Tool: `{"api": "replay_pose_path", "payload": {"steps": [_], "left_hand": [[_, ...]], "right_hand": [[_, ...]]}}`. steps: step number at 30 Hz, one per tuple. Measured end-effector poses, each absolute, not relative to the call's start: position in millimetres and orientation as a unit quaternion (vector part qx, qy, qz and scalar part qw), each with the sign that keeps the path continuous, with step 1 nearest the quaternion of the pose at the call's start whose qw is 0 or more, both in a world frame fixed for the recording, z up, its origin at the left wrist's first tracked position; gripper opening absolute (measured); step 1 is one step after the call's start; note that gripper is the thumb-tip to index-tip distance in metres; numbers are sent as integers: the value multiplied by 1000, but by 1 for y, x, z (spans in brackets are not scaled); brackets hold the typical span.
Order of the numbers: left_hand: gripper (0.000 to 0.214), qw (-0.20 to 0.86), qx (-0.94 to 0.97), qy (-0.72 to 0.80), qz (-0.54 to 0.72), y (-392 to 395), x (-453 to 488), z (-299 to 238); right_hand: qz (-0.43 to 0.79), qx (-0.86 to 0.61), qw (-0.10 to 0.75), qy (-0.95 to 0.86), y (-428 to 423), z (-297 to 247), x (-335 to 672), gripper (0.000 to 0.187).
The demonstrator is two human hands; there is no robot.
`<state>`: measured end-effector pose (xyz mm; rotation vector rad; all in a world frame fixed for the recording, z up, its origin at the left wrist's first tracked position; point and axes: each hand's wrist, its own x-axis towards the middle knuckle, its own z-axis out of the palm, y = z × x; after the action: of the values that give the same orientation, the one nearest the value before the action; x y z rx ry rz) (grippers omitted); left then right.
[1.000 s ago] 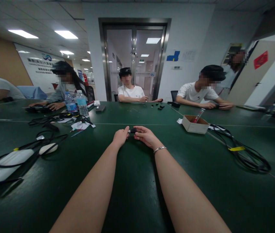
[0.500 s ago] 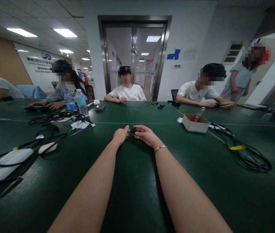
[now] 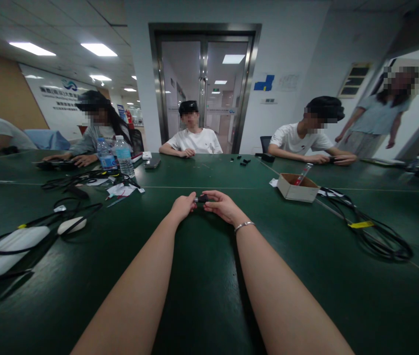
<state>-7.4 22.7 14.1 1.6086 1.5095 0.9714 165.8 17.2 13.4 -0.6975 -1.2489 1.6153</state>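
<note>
Over the green table [image 3: 209,276], my two hands meet in front of me. Between them is a small black piece with a silvery end [image 3: 203,198], too small to name its kind for sure. My left hand [image 3: 184,207] pinches its silvery left end with thumb and fingers. On the black right end, the fingertips of my right hand [image 3: 223,205] are closed. A metal bracelet [image 3: 244,226] circles my right wrist. My fingers partly cover the piece.
An open box [image 3: 297,191] holding a clear and red tube stands ahead right, beside a coiled black cable [image 3: 383,236]. At left lie a white power strip [image 3: 10,246], a white mouse-shaped thing [image 3: 72,225], papers and bottles [image 3: 123,157]. Several people sit across.
My hands and the small black piece stay almost in place. At the far right, a standing person has shifted to the right and turned.
</note>
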Motion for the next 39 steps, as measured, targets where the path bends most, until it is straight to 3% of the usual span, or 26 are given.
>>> {"api": "replay_pose_path", "payload": {"steps": [11,20,30,39], "left_hand": [[55,374,630,538,417,29,-10,1],[45,389,609,521,453,20,-3,8],[23,338,648,481,485,18,-2,4],[19,328,659,484,473,23,-4,-1]], "right_hand": [[668,-318,480,-471,16,17,163,22],[667,-338,473,-465,16,18,161,9],[654,-346,504,-445,15,20,157,17],[654,-341,493,-462,17,17,158,20]]}}
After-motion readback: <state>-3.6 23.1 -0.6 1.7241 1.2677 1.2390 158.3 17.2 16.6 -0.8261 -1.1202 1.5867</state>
